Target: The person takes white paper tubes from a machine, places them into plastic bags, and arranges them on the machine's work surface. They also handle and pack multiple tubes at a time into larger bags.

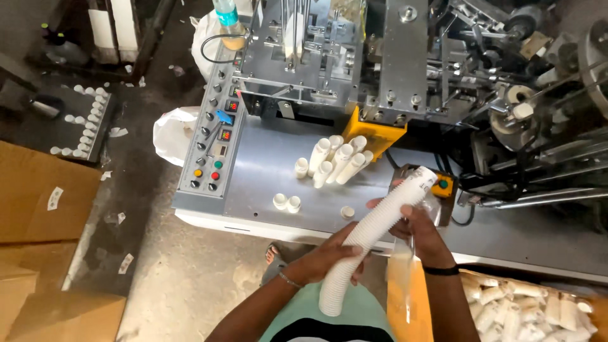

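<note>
Head view: both hands, left hand [323, 256] & right hand [421, 231], grip ribbed, prob. paper cup stack [373, 234].

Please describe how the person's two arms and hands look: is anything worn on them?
Both forearms are bare, with no sleeves and no gloves. The left hand has a thin metal bangle at the wrist. The right hand has a narrow black band around the wrist. No rings can be made out.
</note>
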